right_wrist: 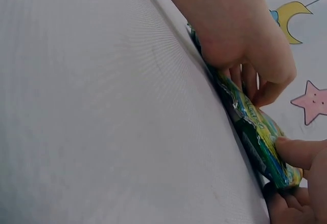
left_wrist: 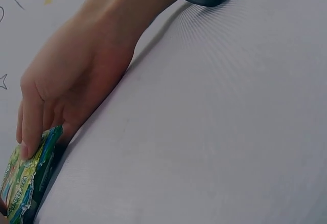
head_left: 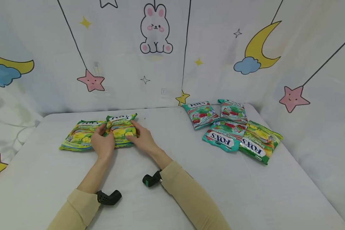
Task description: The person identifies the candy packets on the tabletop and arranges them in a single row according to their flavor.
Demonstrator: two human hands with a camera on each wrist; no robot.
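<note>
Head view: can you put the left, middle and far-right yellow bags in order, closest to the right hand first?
1. Middle yellow bag: touching the right hand.
2. Left yellow bag: past the left hand.
3. Far-right yellow bag: away on the right.

Glossy crinkly plas. pkts (head_left: 121,130), smooth matt tbl cloth (head_left: 149,210), matt cloth sleeves (head_left: 195,199), plas. wrist cams (head_left: 107,198)

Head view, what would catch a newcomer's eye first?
Probably the left hand and right hand, left of centre, both holding a yellow-green FOX'S bag beside a similar bag. Next, three teal bags and a yellow lemon bag clustered toward the right. Behind, a winking rabbit decorates the backdrop, top centre.
</note>
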